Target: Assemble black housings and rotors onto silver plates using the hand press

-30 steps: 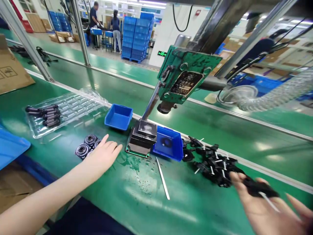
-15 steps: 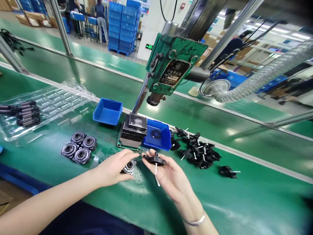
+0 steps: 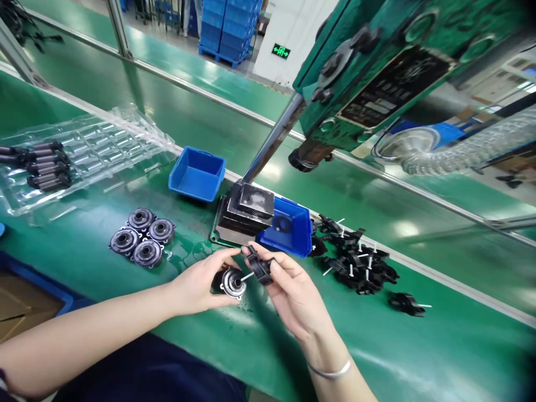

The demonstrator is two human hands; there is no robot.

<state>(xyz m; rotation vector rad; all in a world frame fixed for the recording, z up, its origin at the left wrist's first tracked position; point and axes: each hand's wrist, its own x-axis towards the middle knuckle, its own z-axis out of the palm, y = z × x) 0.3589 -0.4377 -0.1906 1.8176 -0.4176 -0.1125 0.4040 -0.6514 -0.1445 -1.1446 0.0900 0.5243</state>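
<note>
My left hand (image 3: pixel 201 285) is closed around a round black motor housing (image 3: pixel 233 282) whose silvery face, with a central hole, is turned to the right. Between the fingers and thumb of my right hand (image 3: pixel 295 285) is a black plastic part (image 3: pixel 260 264) with a thin white shaft (image 3: pixel 248 276). The shaft points left, its tip close to the hole in the housing. Whether it has entered the hole I cannot tell. Several similar black parts with white shafts (image 3: pixel 355 259) lie in a heap to the right, and several matching housings (image 3: pixel 146 253) stand grouped at the left.
A green press head (image 3: pixel 377 84) overhangs the bench, above and right of a metal block (image 3: pixel 256 200). Two blue bins (image 3: pixel 196 173) flank the block. A clear plastic tray (image 3: pixel 96 145) at the far left carries dark cylindrical parts (image 3: pixel 48 166). One shafted part (image 3: pixel 406 304) lies apart at right.
My right hand has turned the black part so its white shaft swings from pointing down to pointing left at the housing. The housing's face shows more now, and the camera view has shifted.
</note>
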